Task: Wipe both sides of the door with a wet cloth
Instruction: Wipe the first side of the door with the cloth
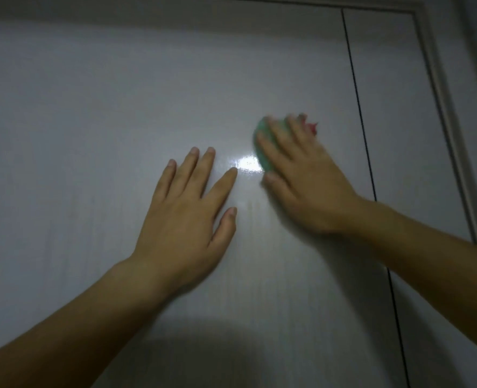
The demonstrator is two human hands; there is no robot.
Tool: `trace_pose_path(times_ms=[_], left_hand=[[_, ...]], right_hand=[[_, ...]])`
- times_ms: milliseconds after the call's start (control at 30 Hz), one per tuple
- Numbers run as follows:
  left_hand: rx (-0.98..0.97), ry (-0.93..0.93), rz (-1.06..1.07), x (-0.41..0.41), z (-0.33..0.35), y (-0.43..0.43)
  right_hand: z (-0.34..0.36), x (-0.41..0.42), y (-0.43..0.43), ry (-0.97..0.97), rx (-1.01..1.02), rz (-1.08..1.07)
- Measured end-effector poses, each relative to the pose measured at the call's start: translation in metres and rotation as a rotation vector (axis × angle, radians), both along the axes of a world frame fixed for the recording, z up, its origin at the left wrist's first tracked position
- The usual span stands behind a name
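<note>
- The door (92,107) fills nearly the whole view, a pale grey-white, glossy face with faint vertical streaks in it.
- The left hand (184,219) lies flat against the door near the middle of its face. The fingers are straight and slightly fanned, the thumb stands out to the side, and it holds nothing.
- The right hand (301,186) is just beside the left, a little higher and nearer the door's right edge. Its fingers are spread wide and laid over the cloth (262,147), pressing it against the door.
- The right hand is blurred, so I cannot tell whether the thumb hooks under the cloth's edge or only lies along it.
- The cloth is green where it shows past the fingertips and beside the index finger. A red part (311,127) sticks out past the outer fingers, towards the door's right edge.
- A bright patch of glare (248,163) sits on the door between the two hands, touching the cloth's lower edge.
- A thin dark gap (357,107) runs from top to bottom along the door's right edge, and the right forearm crosses it.
- Beyond the gap lies a narrow pale panel (394,107), and then a moulded door frame (438,107) that turns at the top right corner.
- A dim shadow (203,359) lies across the door's lower part, between the two bare forearms.
</note>
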State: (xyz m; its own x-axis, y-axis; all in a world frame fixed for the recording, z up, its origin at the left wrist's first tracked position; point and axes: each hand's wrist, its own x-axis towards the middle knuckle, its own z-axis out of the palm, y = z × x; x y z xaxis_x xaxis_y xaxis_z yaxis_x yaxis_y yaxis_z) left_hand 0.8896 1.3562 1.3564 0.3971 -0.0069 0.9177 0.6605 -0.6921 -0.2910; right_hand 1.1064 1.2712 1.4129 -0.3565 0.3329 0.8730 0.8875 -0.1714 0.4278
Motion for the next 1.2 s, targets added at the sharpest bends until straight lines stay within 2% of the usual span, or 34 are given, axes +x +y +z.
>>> trace_pose_path(times_ms=[67, 100, 133, 233, 300, 400, 467, 533, 600, 667, 833, 900, 967, 1033, 1200], left_hand=[[-0.002, -0.006, 0.019, 0.006, -0.003, -0.001], [-0.003, -0.017, 0.024, 0.009, -0.004, -0.002], [0.0, -0.028, 0.024, 0.013, -0.005, -0.003], [0.018, -0.002, 0.008, 0.029, -0.004, -0.01], [0.026, 0.027, 0.012, 0.041, -0.006, -0.015], [0.015, 0.021, 0.047, 0.053, -0.01, -0.021], [0.006, 0.014, 0.052, 0.057, -0.011, -0.025], [0.009, 0.028, 0.045, 0.061, -0.012, -0.029], [0.002, 0.058, 0.038, 0.068, -0.015, -0.034], [-0.012, 0.083, 0.037, 0.076, -0.021, -0.039], [-0.034, 0.079, 0.065, 0.094, -0.028, -0.047], [-0.014, 0.089, 0.054, 0.1, -0.027, -0.05], [0.001, 0.105, 0.035, 0.108, -0.03, -0.053], [0.011, 0.121, 0.02, 0.116, -0.036, -0.056], [0.061, 0.158, 0.057, 0.135, -0.053, -0.054]], right_hand=[[-0.021, 0.009, -0.001, -0.14, -0.075, -0.017], [-0.017, 0.019, -0.005, -0.151, -0.078, -0.028], [-0.005, 0.028, -0.009, -0.112, -0.048, -0.044], [0.034, 0.047, -0.023, 0.167, 0.047, -0.029], [0.024, 0.045, -0.021, 0.223, 0.08, 0.006], [-0.031, 0.04, -0.016, 0.021, 0.004, -0.001], [-0.039, 0.053, -0.022, -0.038, -0.043, -0.01], [-0.015, 0.07, -0.03, 0.057, 0.013, -0.044], [0.009, 0.086, -0.039, 0.238, 0.079, -0.029], [0.005, 0.09, -0.04, 0.319, 0.125, 0.001], [-0.052, 0.091, -0.033, 0.088, 0.049, -0.03], [-0.03, 0.107, -0.042, 0.175, 0.095, -0.048], [-0.007, 0.122, -0.053, 0.359, 0.156, -0.021], [-0.012, 0.127, -0.057, 0.45, 0.194, 0.022], [-0.079, 0.13, -0.057, 0.28, 0.084, -0.032]])
